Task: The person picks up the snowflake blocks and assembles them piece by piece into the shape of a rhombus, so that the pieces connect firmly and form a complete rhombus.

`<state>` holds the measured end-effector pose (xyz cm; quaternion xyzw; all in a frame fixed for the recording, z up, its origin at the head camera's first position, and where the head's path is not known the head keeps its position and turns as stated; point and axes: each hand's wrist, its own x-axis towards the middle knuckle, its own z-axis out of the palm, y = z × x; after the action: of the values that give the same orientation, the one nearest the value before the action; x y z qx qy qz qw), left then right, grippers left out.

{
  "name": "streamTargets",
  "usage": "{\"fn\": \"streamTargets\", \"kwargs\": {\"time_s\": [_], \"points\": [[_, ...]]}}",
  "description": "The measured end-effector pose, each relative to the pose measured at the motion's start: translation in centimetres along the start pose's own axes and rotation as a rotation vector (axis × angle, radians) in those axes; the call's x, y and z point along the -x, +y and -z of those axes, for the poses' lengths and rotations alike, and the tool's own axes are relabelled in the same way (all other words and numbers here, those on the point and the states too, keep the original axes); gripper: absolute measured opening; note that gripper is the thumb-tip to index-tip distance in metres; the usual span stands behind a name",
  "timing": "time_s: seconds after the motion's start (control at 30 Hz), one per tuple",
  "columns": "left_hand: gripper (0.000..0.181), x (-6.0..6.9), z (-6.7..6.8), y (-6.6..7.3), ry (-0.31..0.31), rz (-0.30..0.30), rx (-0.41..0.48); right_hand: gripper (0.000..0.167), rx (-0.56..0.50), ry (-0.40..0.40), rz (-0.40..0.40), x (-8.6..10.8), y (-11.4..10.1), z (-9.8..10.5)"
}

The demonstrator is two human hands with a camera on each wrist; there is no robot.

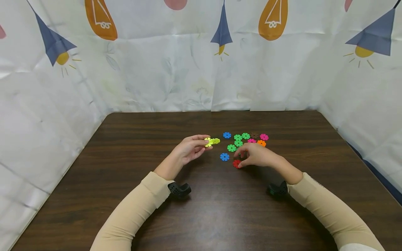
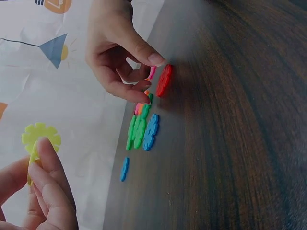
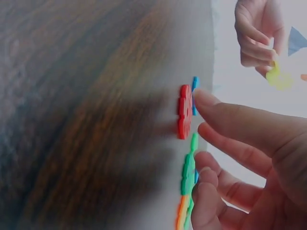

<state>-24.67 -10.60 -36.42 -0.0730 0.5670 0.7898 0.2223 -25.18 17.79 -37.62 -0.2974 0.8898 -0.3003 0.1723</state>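
My left hand (image 1: 191, 150) pinches two joined yellow snowflake discs (image 2: 42, 134), held above the table and set at an angle to each other. Over the table to the right, my right hand (image 1: 259, 155) hovers by a flat red snowflake disc (image 3: 184, 112). Its thumb (image 3: 206, 99) is at the disc's edge; whether it touches cannot be told. The other fingers are loosely bent and apart from the thumb, with nothing between them. One blue disc (image 1: 224, 157) lies just left of the red one, and green discs (image 1: 231, 148) lie beyond it, partly hidden by the right hand.
Farther back lie another blue disc (image 1: 227, 135), a brown disc (image 1: 254, 135), pink discs (image 1: 264, 137) and an orange disc (image 1: 261, 143). The dark wooden table (image 1: 141, 139) meets a white patterned curtain (image 1: 176, 76) at its back and sides. Each wrist wears a black strap-on camera (image 1: 179, 190).
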Motion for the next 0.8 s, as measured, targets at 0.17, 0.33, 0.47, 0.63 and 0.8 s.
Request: {"fn": "streamTargets", "kwargs": {"time_s": [0.17, 0.33, 0.47, 0.63, 0.8], "points": [[0.040, 0.03, -0.13, 0.02, -0.007, 0.007, -0.012, 0.028, 0.030, -0.014, -0.014, -0.24, -0.15, -0.16], [0.039, 0.18, -0.15, 0.19, -0.005, 0.000, -0.013, 0.023, 0.022, -0.021, -0.004, -0.47, 0.09, -0.15], [0.035, 0.26, -0.19, 0.27, -0.005, -0.001, -0.014, 0.025, -0.001, -0.030, -0.004, -0.56, 0.18, -0.06], [0.035, 0.38, -0.14, 0.29, -0.003, 0.002, -0.020, 0.024, -0.010, -0.062, -0.027, -0.34, -0.03, -0.05], [0.032, 0.51, -0.03, 0.30, 0.006, 0.006, -0.021, 0.018, -0.047, -0.081, -0.042, -0.19, -0.08, -0.10]]}}
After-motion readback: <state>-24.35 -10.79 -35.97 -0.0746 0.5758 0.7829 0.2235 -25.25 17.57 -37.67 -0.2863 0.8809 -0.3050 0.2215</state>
